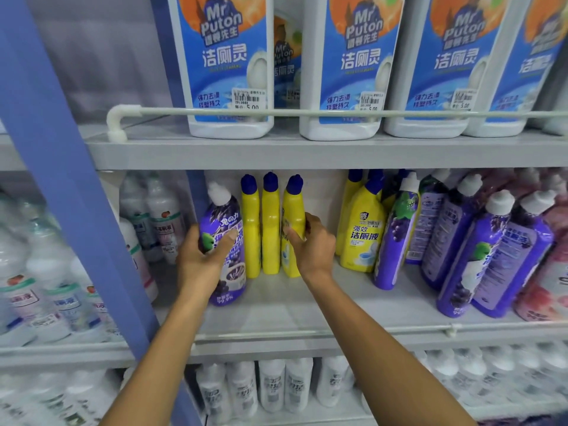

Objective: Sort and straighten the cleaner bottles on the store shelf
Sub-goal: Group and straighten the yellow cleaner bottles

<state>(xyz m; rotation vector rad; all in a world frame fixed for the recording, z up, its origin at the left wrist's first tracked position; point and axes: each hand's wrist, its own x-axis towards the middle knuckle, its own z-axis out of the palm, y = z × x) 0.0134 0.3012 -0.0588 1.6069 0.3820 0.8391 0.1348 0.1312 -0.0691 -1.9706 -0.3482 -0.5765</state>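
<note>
Two hands, the left [199,259] and the right [310,244], reached into a middle shelf [292,305] where three slim yellow bottles [270,229] with blue caps stood side by side, one purple bottle [226,250] to their left. At least five large white jugs [230,66] with blue labels lined the shelf above. Right of the gap, the purple, yellow and pink bottles crowded too closely to count.

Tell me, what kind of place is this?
Most likely a shop's cleaning-products aisle. Grey metal shelves hold rows of matching big white toilet-cleaner jugs with barcode price stickers, and yellow squeeze bottles with blue caps stand in a line below.
</note>
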